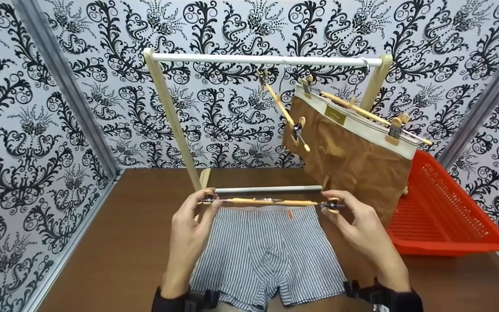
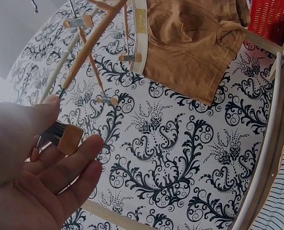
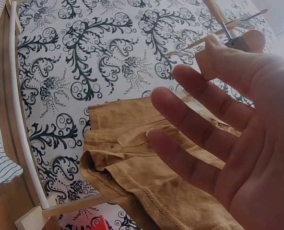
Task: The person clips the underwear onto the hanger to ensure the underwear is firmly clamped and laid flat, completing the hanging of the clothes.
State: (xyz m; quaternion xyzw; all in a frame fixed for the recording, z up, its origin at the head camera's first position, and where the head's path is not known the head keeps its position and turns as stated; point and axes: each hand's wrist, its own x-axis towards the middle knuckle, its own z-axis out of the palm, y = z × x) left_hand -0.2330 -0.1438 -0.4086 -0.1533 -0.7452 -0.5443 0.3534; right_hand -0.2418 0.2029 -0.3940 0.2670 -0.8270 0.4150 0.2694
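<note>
Both hands hold a wooden clip hanger [image 1: 271, 202] level above the table. At its left end, the left hand [image 1: 189, 229] pinches one clip between thumb and fingers; the wooden pad of that clip [image 2: 71, 139] shows in the left wrist view. My right hand [image 1: 362, 223] grips the clip [image 3: 208, 66] at the other end, its remaining fingers spread below. Grey-and-white striped boxer shorts [image 1: 271, 255] lie flat underneath, waistband toward the rack. In the head view the hanger bar runs just above that waistband.
A wooden rack with a white top rail [image 1: 232, 58] stands behind. From it hang brown boxer shorts [image 1: 358, 160] on a clip hanger and another hanger [image 1: 282, 106] without clothing. A red plastic basket [image 1: 461, 247] sits at the right. Patterned walls enclose the brown table [image 1: 102, 242].
</note>
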